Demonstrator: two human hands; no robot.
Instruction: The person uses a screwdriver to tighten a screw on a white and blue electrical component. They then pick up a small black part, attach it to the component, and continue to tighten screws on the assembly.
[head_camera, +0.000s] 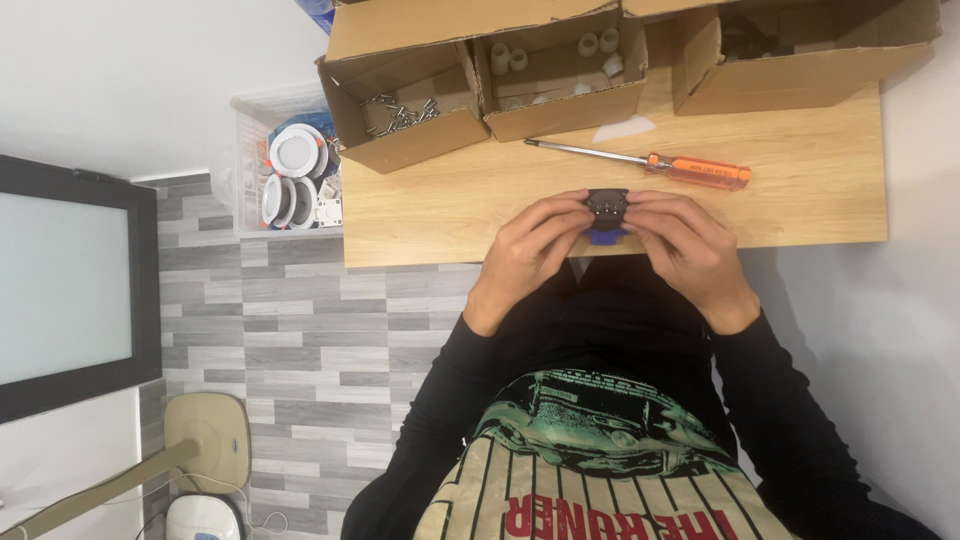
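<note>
Nearest the body, both hands meet at the front edge of the light wooden surface (800, 190). The left hand (525, 250) and the right hand (685, 245) each pinch one side of a small black plastic part (607, 204), fingertips curled in tight, with a bit of blue piece (603, 236) showing just under it. The part sits right over the edge, half above the lap, so a slip would likely drop it to the grey tiled floor (290, 340). Holding it a little further in over the wood looks the safer way to work, with even pressure from both sides so it does not twist.

Just beyond the hands lies an orange-handled screwdriver (665, 164), its shaft pointing left; it is near and unobstructed, with bare wood around it.

Further back, three open brown cardboard boxes line the far edge: the left box (400, 110) with small metal screws, the middle box (560, 75) with small white plastic pieces, the right box (800, 60) whose contents I cannot make out. Off the surface's left side stands a clear plastic bin (250, 190) of round white fittings.
</note>
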